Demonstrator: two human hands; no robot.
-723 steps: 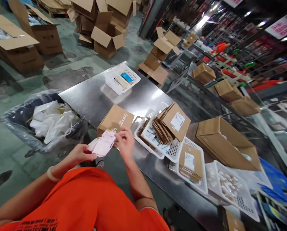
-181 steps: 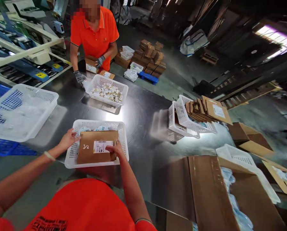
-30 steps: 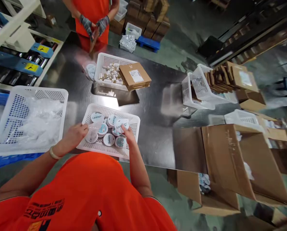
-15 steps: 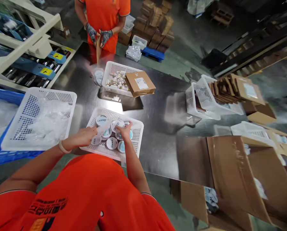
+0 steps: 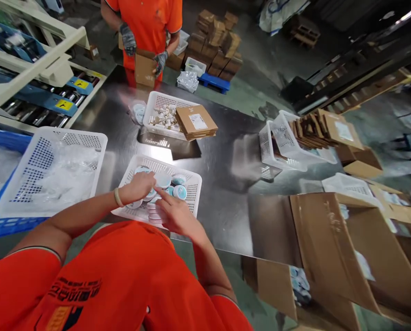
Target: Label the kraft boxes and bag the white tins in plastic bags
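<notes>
A white perforated basket (image 5: 195,187) in front of me holds several round, flat containers (image 5: 179,192) with white and light-blue faces. My left hand (image 5: 142,185) is closed, its fingertips pinching at the left edge of a pale round container (image 5: 163,179) that seems to be in a clear plastic bag. From the lower right, my right hand (image 5: 178,214) meets it at the same edge, index finger stretched forward and fingertips partly hidden. A pinkish-white stack of round pieces (image 5: 153,214) lies beside the right hand's curled fingers.
Left, a white basket (image 5: 103,151) holds clear plastic bags (image 5: 67,174). Ahead, another basket (image 5: 150,115) holds small white and gold pieces beside flat cartons (image 5: 196,122). Across the metal table (image 5: 222,184), a gloved co-worker (image 5: 146,27) handles a carton (image 5: 145,69). Open boxes (image 5: 326,239) stand right.
My right hand has moved lower and turned palm-down, and my left hand has shifted right, so the two meet. A pinkish-white stack now shows. The co-worker's carton has turned broadside.
</notes>
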